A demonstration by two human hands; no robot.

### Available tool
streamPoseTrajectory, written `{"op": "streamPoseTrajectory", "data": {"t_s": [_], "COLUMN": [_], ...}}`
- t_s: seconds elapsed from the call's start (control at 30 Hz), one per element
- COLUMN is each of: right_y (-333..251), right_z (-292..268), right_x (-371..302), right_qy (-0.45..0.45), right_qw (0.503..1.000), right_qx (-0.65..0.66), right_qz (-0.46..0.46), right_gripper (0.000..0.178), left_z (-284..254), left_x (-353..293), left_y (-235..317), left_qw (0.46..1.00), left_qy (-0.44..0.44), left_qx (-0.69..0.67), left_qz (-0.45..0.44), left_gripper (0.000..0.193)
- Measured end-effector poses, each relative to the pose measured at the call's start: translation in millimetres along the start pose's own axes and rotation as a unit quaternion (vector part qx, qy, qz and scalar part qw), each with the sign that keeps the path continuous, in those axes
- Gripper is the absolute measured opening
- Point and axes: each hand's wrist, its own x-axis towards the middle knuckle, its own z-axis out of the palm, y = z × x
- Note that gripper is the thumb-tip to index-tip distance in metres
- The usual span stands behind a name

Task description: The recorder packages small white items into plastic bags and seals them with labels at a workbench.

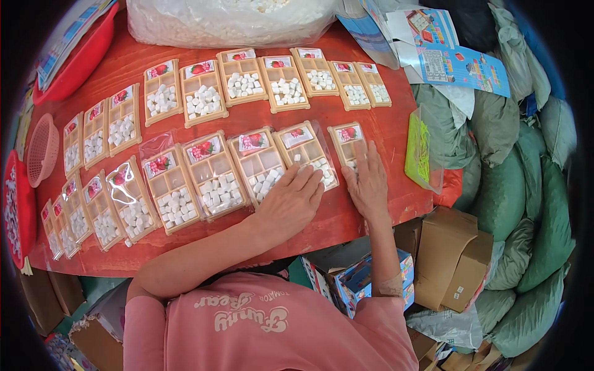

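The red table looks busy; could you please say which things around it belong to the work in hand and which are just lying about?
Apparently in the work:
- left hand
- right hand
- tan trays
- white pieces
- clear sleeves

Probably just lying about:
- cardboard box
- green sacks
- pink basket

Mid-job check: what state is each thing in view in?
Left hand: palm down, fingers bent; grip unclear
Right hand: fingers extended over the rightmost front tray
Front trays: partly filled with white pieces, some in clear plastic
Back trays: partly filled with white pieces
Plastic bag: bulging, white pieces inside
Green tray: holding thin green strips
Green sacks: stuffed, piled
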Motion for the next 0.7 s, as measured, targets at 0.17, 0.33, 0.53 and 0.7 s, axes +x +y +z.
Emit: {"op": "streamPoseTrajectory", "data": {"t_s": [0.17,0.33,0.53,0.7], "right_y": [8.4,15.6,21.0,21.1], "right_z": [14.8,20.6,19.9,12.5], "right_x": [-8.4,-5.7,-7.5,-4.7], "right_qy": [0.033,0.042,0.026,-0.031], "right_qw": [0.999,0.998,0.998,0.997], "right_qx": [0.004,0.033,0.041,0.045], "right_qz": [0.031,0.04,0.033,0.055], "right_gripper": [0.054,0.052,0.053,0.056], "left_z": [3.0,1.7,8.7,10.5], "left_x": [1.6,-0.7,3.7,1.3], "left_y": [-1.0,-1.6,-7.7,-6.7], "left_qw": [1.0,1.0,0.998,0.998], "left_qy": [0.001,0.026,0.035,0.032], "left_qx": [0.007,-0.013,-0.043,-0.05], "left_qz": [0.01,-0.003,0.018,0.013], "left_gripper": [0.037,0.034,0.027,0.026]}}
